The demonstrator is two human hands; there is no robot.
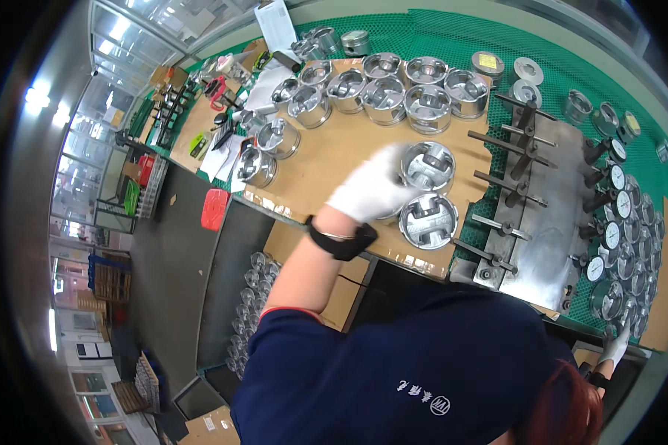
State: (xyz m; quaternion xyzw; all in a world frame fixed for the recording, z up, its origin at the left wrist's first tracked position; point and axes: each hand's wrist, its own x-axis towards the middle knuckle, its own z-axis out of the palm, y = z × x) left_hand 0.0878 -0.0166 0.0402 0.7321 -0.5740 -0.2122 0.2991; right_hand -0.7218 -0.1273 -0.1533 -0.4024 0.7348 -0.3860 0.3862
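My left hand (378, 185), in a white glove and slightly blurred, curls round the left side of a metal piston (428, 167) on the brown board. Close below that hand lies another piston (428, 221), its hollow side facing up. At the far right, my right hand (614, 345), also gloved in white, reaches the lower end of a crowd of pistons (631, 271). Its fingertips touch or nearly touch them, and its grip is too small to make out. Between the hands stands a steel gauging fixture (545, 222) with upright posts, rods and several dial gauges (617, 176).
Several more pistons (384, 99) stand in rows along the back of the cardboard-covered bench (334, 156). Green mesh matting (453, 37) edges it. Papers (219, 159) and red-handled scissors (217, 87) lie left. Stacked pistons (252, 297) fill a lower shelf. A red tray (214, 209) sits beside the bench.
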